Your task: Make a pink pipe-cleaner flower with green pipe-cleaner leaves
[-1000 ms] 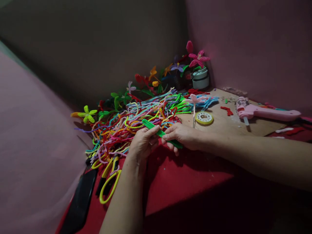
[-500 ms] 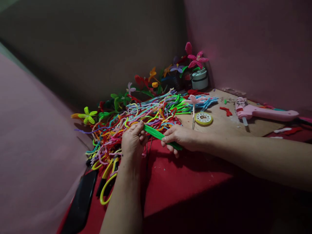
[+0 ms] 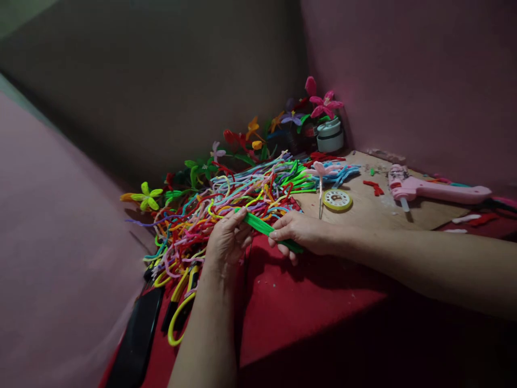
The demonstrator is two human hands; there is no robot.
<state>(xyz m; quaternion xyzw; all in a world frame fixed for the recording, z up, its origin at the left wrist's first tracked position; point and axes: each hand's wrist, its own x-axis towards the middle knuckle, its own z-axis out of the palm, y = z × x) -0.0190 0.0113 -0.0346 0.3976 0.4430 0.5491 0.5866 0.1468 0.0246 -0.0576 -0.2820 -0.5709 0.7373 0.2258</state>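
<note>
Since a second ago, the left hand (image 3: 228,237) has slid along the green strip (image 3: 258,223) to its upper-left end, while the right hand has stayed almost in place. At the lower left of the frame lies a flat black object (image 3: 135,334), with yellow-and-black tool handles (image 3: 178,285) just to its right. Above them, left of centre, a yellow-green flower (image 3: 146,196) sits at the edge of a tangled heap of colourful pipe cleaners (image 3: 194,226). That heap spreads to the middle of the frame, with a red flower (image 3: 231,137) and others behind it.

At the centre, in front of the heap, the left hand pinches the tip of the fuzzy green strip between thumb and fingers. The strip slants down to the right hand (image 3: 301,231), whose thumb and fingers press around its lower part; the far end pokes out below them. Red cloth (image 3: 299,312) spreads beneath both hands.

Right of centre, a pale pink flower (image 3: 320,170) on a thin stem is just beside a yellow spool (image 3: 337,200). Above these are a pale jar (image 3: 330,137) and a bright pink flower (image 3: 326,105). Farther right, red scraps (image 3: 374,188) and a pink glue gun (image 3: 440,189) lie on a wooden board (image 3: 355,215).
</note>
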